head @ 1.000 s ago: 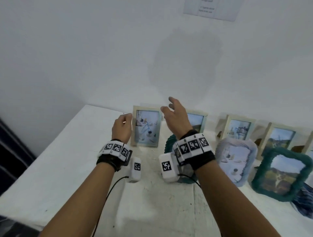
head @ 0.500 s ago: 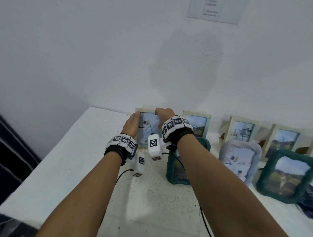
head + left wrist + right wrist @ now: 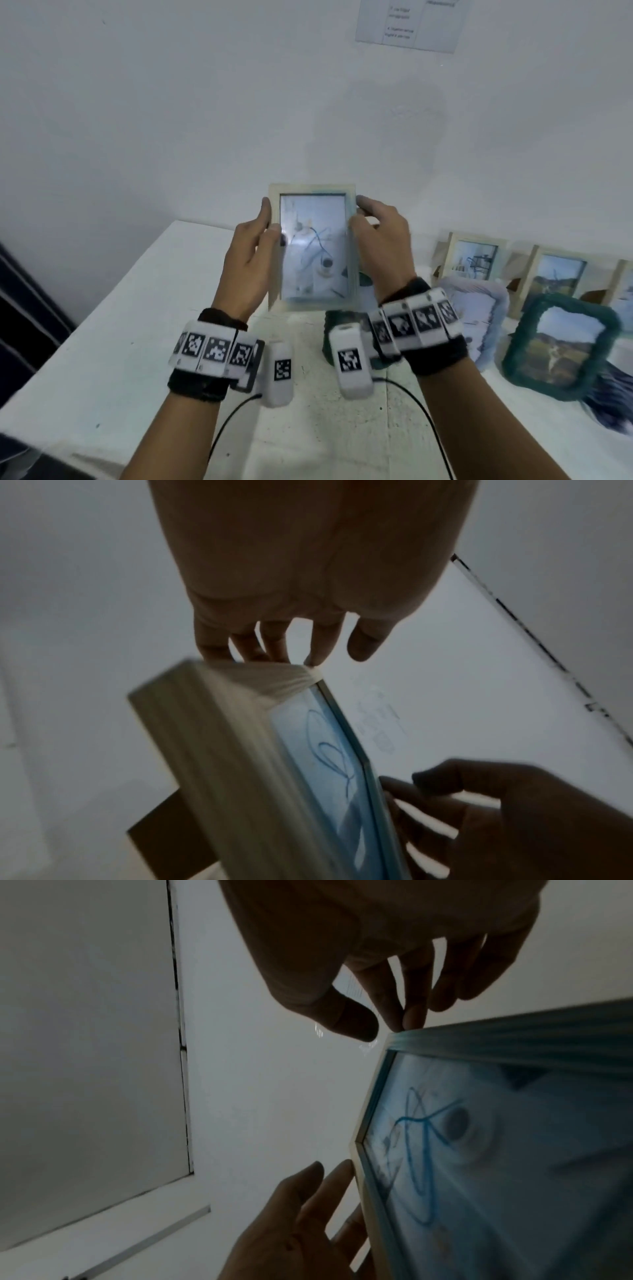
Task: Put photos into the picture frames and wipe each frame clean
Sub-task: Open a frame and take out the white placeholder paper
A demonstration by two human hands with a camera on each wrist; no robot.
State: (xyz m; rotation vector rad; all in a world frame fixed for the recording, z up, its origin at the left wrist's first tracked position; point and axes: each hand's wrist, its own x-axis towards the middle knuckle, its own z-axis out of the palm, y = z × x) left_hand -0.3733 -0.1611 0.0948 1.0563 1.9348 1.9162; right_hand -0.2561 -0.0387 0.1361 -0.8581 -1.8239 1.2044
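Note:
A pale wooden picture frame (image 3: 313, 192) with a photo behind the glass is held upright in the air, above the white table (image 3: 102, 342). A blue scribbled line crosses its glass (image 3: 424, 1150). My left hand (image 3: 253, 253) grips the frame's left edge, thumb on the front. My right hand (image 3: 380, 236) grips the right edge near the top corner. In the left wrist view my left hand's fingers (image 3: 274, 645) meet the frame (image 3: 219, 750) at its edge. In the right wrist view my right hand's fingertips (image 3: 407, 1015) pinch the frame's corner (image 3: 514, 1039).
Two pale wooden frames (image 3: 474, 263) (image 3: 558, 277) lean along the back wall. In front of them stand a light blue fuzzy frame (image 3: 493, 308) and a green fuzzy frame (image 3: 561, 346). A dark blue cloth (image 3: 613, 401) lies at the far right. A paper sheet (image 3: 407, 24) hangs on the wall.
Both hands reached to the frame standing at the back left, took hold of its sides and lifted it off the table towards me.

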